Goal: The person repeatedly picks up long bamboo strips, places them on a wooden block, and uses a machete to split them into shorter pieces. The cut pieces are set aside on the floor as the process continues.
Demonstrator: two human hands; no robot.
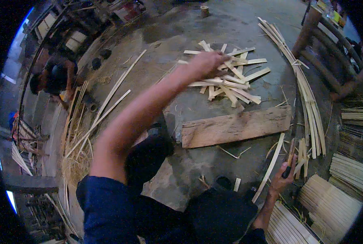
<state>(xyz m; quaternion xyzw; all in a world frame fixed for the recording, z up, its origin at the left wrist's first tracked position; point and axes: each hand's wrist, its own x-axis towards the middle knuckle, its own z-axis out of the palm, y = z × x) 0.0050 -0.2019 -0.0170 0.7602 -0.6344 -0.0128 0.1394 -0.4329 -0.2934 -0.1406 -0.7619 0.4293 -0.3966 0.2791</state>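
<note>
My left hand [212,64] reaches out over a loose pile of short, pale bamboo strips [240,85] on the floor. It is smeared by motion, and I cannot make out whether its fingers hold a strip. Low on the right, my right hand [282,177] is closed round the handle of a long, thin-bladed knife [291,152], whose dark blade points away from me. Several short strips [302,156] lie close beside that hand. Between the pile and my legs rests a rough wooden board [236,127].
A tied bundle of long strips [307,97] curves along the right, near a wooden frame [307,32]. Stacks of flat slats [330,197] fill the lower right. Long strips [120,83] and shavings [82,160] lie left. Another person [57,75] crouches at the far left.
</note>
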